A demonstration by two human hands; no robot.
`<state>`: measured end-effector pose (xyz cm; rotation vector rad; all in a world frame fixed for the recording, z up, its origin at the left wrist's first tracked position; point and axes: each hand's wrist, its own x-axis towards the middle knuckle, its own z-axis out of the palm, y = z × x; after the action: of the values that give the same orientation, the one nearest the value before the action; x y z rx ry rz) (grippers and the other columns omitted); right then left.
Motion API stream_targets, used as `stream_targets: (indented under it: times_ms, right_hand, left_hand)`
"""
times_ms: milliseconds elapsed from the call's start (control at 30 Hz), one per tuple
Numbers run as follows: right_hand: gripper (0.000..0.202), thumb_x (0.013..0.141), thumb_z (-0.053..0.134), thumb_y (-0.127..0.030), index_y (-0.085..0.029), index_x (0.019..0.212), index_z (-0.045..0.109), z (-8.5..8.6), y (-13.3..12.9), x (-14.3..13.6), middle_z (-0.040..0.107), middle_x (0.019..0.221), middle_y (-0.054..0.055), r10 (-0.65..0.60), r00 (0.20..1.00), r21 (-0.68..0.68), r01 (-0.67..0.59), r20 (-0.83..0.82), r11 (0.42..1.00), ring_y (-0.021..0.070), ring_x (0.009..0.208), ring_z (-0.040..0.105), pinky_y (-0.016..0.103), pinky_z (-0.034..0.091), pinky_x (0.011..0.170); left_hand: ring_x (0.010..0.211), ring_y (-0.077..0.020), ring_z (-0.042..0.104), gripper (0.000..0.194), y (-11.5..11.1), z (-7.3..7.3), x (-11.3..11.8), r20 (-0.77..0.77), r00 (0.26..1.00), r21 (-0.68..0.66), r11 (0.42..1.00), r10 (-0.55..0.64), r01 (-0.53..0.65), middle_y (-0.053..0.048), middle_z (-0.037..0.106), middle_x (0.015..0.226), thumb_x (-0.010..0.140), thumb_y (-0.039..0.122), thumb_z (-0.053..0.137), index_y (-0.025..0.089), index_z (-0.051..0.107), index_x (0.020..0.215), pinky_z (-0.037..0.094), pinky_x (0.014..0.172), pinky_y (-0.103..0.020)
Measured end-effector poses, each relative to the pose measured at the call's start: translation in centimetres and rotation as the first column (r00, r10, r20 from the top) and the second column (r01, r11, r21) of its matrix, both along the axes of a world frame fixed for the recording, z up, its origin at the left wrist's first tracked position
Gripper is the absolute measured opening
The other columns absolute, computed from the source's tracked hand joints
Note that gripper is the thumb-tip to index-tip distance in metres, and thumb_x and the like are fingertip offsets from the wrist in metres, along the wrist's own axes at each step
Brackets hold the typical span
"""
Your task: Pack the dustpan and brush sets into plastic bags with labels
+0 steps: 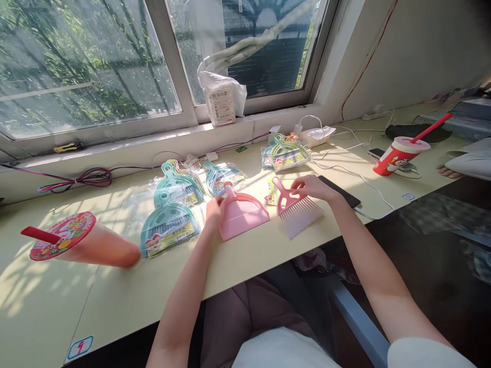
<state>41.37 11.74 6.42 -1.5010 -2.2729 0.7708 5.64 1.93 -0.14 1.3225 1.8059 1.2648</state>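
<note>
A pink dustpan lies on the table in front of me. The fingers of my left hand are closed on its left edge near the handle. To the right is a pink hand brush with pale bristles fanned toward the table's front edge. My right hand holds the brush at its upper right side, fingers bent and partly hidden. A small yellow label card lies behind the brush. Packaged green dustpan-and-brush sets sit left of my left hand, and another packaged set lies farther back.
A cup with a red straw stands at the left. Another red cup is at the right, near a person's hand. A black tablet or phone with white cables lies behind my right wrist. Coiled wires run below the window.
</note>
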Motion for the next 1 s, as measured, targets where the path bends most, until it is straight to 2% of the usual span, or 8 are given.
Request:
stream_targets:
  times_ms: [100, 200, 400, 567, 667, 767, 867, 1000]
  right_hand:
    - [0.023, 0.073, 0.08, -0.037, -0.017, 0.084, 0.076, 1.6, -1.3, -2.8, 0.075, 0.084, 0.005, 0.179, 0.954, -0.011, -0.187, -0.239, 0.982, 0.0161, 0.071, 0.065, 0.027, 0.047, 0.065]
    - [0.017, 0.074, 0.08, -0.032, -0.017, 0.081, 0.075, 1.5, -2.2, -7.6, 0.074, 0.082, 0.004, 0.254, 0.918, 0.076, -0.242, -0.303, 0.967, 0.0151, 0.069, 0.063, 0.027, 0.045, 0.066]
    - [0.003, 0.081, 0.075, -0.018, -0.018, 0.083, 0.073, -0.8, -3.8, -15.0, 0.074, 0.084, 0.005, 0.143, 0.963, 0.251, -0.084, -0.228, 0.964, 0.0193, 0.079, 0.065, 0.03, 0.047, 0.074]
    - [0.019, 0.084, 0.076, -0.028, -0.021, 0.101, 0.071, -0.6, -4.2, -16.1, 0.066, 0.124, 0.012, 0.062, 0.98, 0.425, 0.024, -0.187, 0.905, 0.0283, 0.119, 0.055, 0.038, 0.045, 0.093]
    - [0.022, 0.083, 0.074, -0.035, -0.019, 0.097, 0.068, -0.5, -2.9, -16.1, 0.068, 0.108, 0.006, 0.162, 0.946, 0.175, -0.116, -0.279, 0.978, 0.0226, 0.101, 0.061, 0.032, 0.045, 0.085]
    - [0.034, 0.08, 0.071, -0.043, -0.018, 0.065, 0.054, -0.8, -1.7, -16.1, 0.056, 0.069, -0.004, 0.239, 0.889, -0.067, -0.287, -0.389, 0.956, 0.0148, 0.071, 0.054, 0.026, 0.039, 0.07]
    - [0.047, 0.072, 0.074, -0.047, -0.02, 0.055, 0.04, -1.1, -1.6, -16.2, 0.042, 0.057, -0.008, 0.164, 0.844, -0.164, -0.283, -0.511, 0.945, 0.0113, 0.064, 0.045, 0.025, 0.034, 0.066]
    - [0.043, 0.062, 0.083, -0.041, -0.02, 0.056, 0.046, -1.5, -2.0, -16.4, 0.051, 0.057, -0.005, -0.019, 0.841, -0.311, -0.179, -0.541, 0.934, 0.0146, 0.069, 0.053, 0.026, 0.039, 0.068]
  left_hand:
    - [0.082, -0.0239, 0.063, 0.037, 0.0, 0.1, 0.3, 0.047, 0.999, -0.008, 1.0, -0.002, 0.002, -0.01, 0.071, 0.086, 0.082, 0.053, 0.064, 0.017, 0.072, 0.087, 0.047, 0.072, -0.034]
    - [0.086, -0.0228, 0.065, 0.043, -0.2, 0.5, 0.7, 0.185, 0.981, 0.03, 0.998, -0.058, 0.054, -0.01, 0.072, 0.091, 0.082, 0.056, 0.064, 0.016, 0.071, 0.095, 0.049, 0.075, -0.032]
    - [0.102, -0.0267, 0.068, 0.052, -0.3, 1.0, 0.9, 0.278, 0.93, 0.09, 0.971, -0.239, 0.223, -0.011, 0.074, 0.111, 0.079, 0.055, 0.071, 0.016, 0.074, 0.113, 0.052, 0.088, -0.036]
    - [0.098, -0.0264, 0.068, 0.052, 0.1, 0.8, 0.8, 0.258, 0.95, 0.072, 0.984, -0.175, 0.162, -0.011, 0.076, 0.104, 0.076, 0.055, 0.073, 0.016, 0.075, 0.11, 0.052, 0.086, -0.035]
    - [0.099, -0.0256, 0.068, 0.053, 0.2, 1.0, 1.1, 0.234, 0.953, 0.075, 0.981, -0.192, 0.179, -0.009, 0.076, 0.104, 0.075, 0.056, 0.073, 0.017, 0.076, 0.11, 0.052, 0.087, -0.034]
    - [0.099, -0.0253, 0.068, 0.053, 0.0, 1.5, 1.4, 0.211, 0.957, 0.066, 0.979, -0.201, 0.191, -0.009, 0.076, 0.104, 0.073, 0.056, 0.075, 0.017, 0.076, 0.11, 0.052, 0.087, -0.033]
    - [0.098, -0.0258, 0.069, 0.054, -0.3, 1.8, 1.4, 0.238, 0.949, 0.035, 0.979, -0.205, 0.203, -0.01, 0.077, 0.103, 0.071, 0.057, 0.076, 0.016, 0.078, 0.106, 0.052, 0.085, -0.033]
    - [0.092, -0.0256, 0.07, 0.058, -0.4, 1.7, 1.2, 0.291, 0.937, -0.015, 0.978, -0.195, 0.208, -0.011, 0.077, 0.099, 0.068, 0.057, 0.079, 0.015, 0.078, 0.108, 0.053, 0.078, -0.031]
